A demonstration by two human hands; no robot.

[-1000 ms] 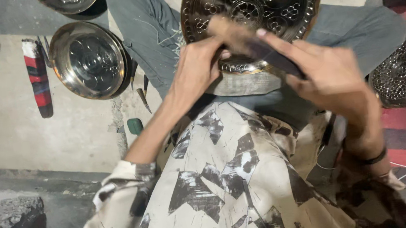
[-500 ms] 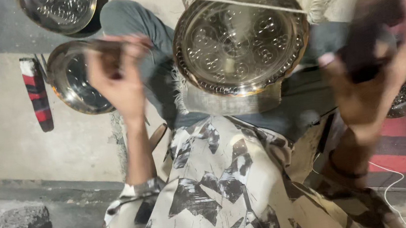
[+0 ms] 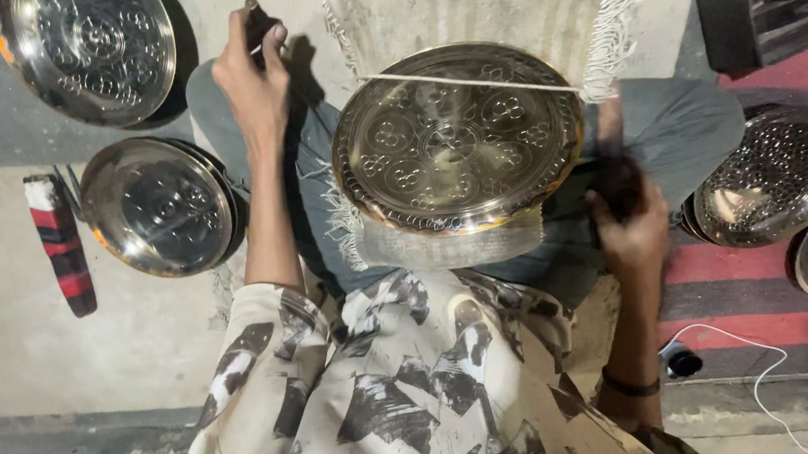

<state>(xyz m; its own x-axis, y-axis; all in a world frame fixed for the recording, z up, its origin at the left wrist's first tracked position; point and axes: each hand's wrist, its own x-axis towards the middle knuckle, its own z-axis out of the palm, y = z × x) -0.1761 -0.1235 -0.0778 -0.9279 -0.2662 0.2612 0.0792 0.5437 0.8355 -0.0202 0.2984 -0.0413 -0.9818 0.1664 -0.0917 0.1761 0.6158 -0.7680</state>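
Over at the far left we saw a striped red, black and white handle [image 3: 61,243] lying on the bare floor with its long axis running away from us; beside it sat a stack of shallow metal trays [image 3: 157,205], nothing in them, and another embossed tray [image 3: 90,50] above; our left hand [image 3: 252,68] was raised well apart from the lap, fingers pinched shut around a small thin tool whose kind we could not tell; between both hands lay the round embossed brass plate [image 3: 455,141], face up on a fringed cloth [image 3: 476,4] over our knees, a pale cord crossing its upper edge; our right hand [image 3: 628,218] was nearer, just beside the plate's right rim, gripping a dark blurred object; further right lay a perforated metal dish [image 3: 774,173].
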